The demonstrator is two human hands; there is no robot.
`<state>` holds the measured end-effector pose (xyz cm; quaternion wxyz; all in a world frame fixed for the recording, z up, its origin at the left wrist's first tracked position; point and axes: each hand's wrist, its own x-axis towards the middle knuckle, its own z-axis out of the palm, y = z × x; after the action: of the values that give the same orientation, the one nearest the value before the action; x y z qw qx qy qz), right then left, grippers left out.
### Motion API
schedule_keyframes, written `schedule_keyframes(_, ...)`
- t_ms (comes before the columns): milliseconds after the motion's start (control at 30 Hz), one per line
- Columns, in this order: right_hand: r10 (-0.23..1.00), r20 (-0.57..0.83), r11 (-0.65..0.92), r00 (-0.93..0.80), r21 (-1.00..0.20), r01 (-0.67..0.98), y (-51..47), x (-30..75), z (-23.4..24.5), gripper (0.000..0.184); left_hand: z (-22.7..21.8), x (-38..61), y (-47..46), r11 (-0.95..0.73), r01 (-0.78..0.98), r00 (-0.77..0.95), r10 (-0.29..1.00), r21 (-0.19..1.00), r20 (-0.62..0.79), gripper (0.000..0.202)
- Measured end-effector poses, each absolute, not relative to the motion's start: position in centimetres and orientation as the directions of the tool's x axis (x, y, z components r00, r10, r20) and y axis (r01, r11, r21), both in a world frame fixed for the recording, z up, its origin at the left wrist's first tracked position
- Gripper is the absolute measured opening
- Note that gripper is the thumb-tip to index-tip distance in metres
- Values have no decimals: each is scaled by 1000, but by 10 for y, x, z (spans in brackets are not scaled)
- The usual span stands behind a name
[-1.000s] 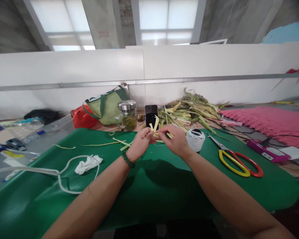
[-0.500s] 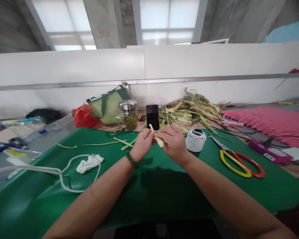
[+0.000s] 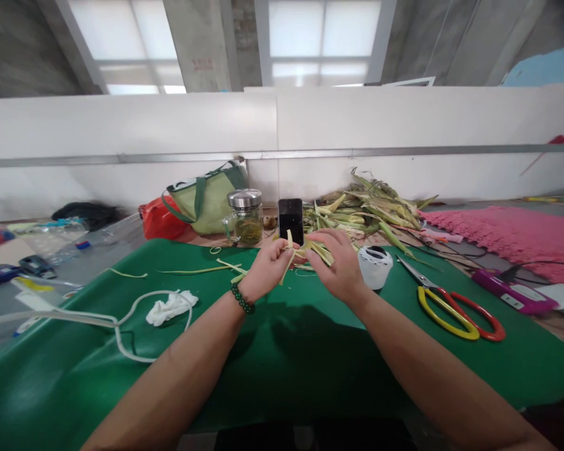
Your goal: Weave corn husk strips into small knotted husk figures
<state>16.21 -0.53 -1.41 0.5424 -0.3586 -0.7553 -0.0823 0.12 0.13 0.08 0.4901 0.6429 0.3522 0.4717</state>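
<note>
My left hand (image 3: 269, 266), a green bead bracelet on its wrist, pinches pale corn husk strips (image 3: 290, 241) between thumb and fingertips. One strip end points up and another hangs below the fingers. Facing it, my right hand (image 3: 337, 266) has its thumb and bent fingers around the other ends of the strips, which fan out under its palm. Just beyond the hands stands a phone (image 3: 290, 219). Loose husk strips (image 3: 202, 270) lie left of my left hand. A white-wrapped roll (image 3: 375, 269) sits right beside my right hand.
Scissors (image 3: 451, 311) with red and yellow handles lie at right on the green mat (image 3: 291, 376). A husk pile (image 3: 371, 203), a lidded glass jar (image 3: 245, 219) and a green bag (image 3: 204, 200) stand behind. At left are a white cable (image 3: 136, 304) and crumpled tissue (image 3: 172, 307).
My right hand has shifted slightly right, away from the left, and its fingers have opened out somewhat. More strips now show spread between the hands. The view has moved a little.
</note>
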Motion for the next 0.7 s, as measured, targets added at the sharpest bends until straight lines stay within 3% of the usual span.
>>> schedule_keyframes(100, 696, 696, 662, -176, -527, 533, 5, 169, -13, 15, 3, -1, 1, -314, 101, 331, 905, 944, 266, 20)
schedule_keyframes(167, 759, 618, 623, -205, -597, 505, 8, 171, -13, 18, 4, -3, 0, -345, 145, 369, 888, 927, 273, 21)
schedule_keyframes(367, 682, 696, 718, -226, -579, 386, 1, 167, -11, 12, 6, -4, -1, -436, 230, 447, 842, 870, 303, 16)
schedule_keyframes(567, 593, 720, 804, -360, -504, 316, -7, 168, -8, 12, 6, 0, -5, -493, 405, 296, 867, 770, 400, 8)
schedule_keyframes(700, 560, 712, 829, -425, -491, 269, -5, 171, -7, 19, 8, 0, -7, -505, 396, 283, 862, 767, 421, 6)
